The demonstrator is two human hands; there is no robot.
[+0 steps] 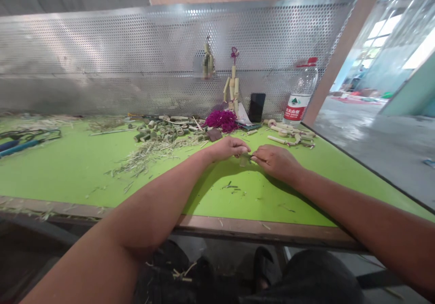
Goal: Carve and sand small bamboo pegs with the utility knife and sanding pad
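Observation:
My left hand (229, 148) is closed, its fingertips pinching a short, pale-green bamboo piece (244, 161) just above the green tabletop (217, 204). Close beside it, my right hand (277, 161) is also closed, thumb and fingers pressed together at the near side of the piece. A thin dark sliver shows between the two hands; whether it is a blade or part of the bamboo I cannot tell. Below the hands lie a few dark bamboo shavings (231, 186). Behind my left hand are a brown scrap (214, 135) and a bundle of purple cord (221, 121).
Cut bamboo pieces (159, 131) and a heap of shavings (146, 156) lie to the left. At the back stand a phone (257, 107) and a water bottle (299, 93). Strung bamboo sections (295, 133) lie right; a bamboo figure (232, 84) hangs before the perforated panel (136, 55).

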